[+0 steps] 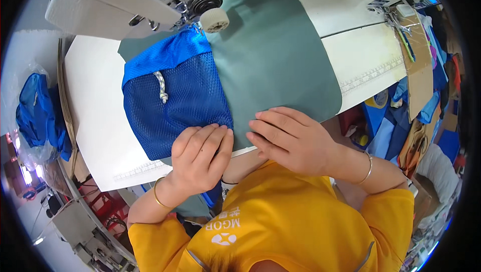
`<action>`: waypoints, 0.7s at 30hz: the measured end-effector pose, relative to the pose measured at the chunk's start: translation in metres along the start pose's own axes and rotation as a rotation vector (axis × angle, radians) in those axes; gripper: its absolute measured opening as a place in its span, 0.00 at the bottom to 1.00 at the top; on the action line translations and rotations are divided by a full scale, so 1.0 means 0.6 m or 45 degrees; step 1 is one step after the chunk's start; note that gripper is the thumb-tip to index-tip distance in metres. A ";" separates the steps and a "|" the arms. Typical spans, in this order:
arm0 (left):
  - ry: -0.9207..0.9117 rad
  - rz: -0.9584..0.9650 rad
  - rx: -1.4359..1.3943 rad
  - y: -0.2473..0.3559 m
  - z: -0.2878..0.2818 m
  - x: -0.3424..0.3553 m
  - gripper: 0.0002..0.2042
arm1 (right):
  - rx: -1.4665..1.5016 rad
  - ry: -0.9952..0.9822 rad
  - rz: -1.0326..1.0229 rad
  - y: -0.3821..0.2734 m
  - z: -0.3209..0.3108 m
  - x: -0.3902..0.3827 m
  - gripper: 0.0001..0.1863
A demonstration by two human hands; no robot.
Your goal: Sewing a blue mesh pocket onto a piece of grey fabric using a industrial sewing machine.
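A blue mesh pocket (170, 101) with a shiny blue top band and a knotted cord (161, 84) lies on a green-grey fabric panel (275, 56). The sewing machine's presser area (197, 30), beside a cream roller (214, 20), is at the pocket's upper right corner. My left hand (200, 157) has curled fingers gripping the pocket's lower right corner; its thumb is hidden. My right hand (293, 141) rests with slightly spread fingers on the panel's lower edge, just right of the pocket.
The white table (95, 126) has rulers along its front edge. At far left hangs a blue fabric bundle (37, 116) in plastic. At right stand cardboard (420, 71) and piles of coloured fabric (388, 131). A red stool (102, 202) is at lower left.
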State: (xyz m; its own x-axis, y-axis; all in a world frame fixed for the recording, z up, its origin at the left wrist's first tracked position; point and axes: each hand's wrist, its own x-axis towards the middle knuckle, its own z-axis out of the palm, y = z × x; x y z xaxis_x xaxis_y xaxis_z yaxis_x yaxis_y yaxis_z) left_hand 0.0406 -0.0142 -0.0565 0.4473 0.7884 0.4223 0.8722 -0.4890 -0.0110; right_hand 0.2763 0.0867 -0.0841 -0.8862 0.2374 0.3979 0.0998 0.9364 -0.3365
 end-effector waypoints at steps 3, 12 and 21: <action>0.071 -0.041 -0.059 0.003 0.007 -0.008 0.10 | 0.072 0.041 0.030 -0.010 -0.002 0.002 0.21; 0.132 -0.026 -0.101 0.006 0.016 -0.012 0.11 | 0.085 0.064 0.050 -0.011 -0.001 0.002 0.22; 0.054 -0.009 0.058 0.023 0.010 -0.011 0.09 | 0.089 0.079 0.053 -0.011 0.000 0.002 0.19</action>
State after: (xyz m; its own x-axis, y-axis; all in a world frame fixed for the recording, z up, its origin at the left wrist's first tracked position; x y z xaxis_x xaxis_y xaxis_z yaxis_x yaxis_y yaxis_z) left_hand 0.0506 -0.0237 -0.0646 0.4333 0.7745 0.4608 0.8837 -0.4655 -0.0487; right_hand 0.2746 0.0809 -0.0817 -0.8518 0.2934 0.4340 0.1024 0.9057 -0.4114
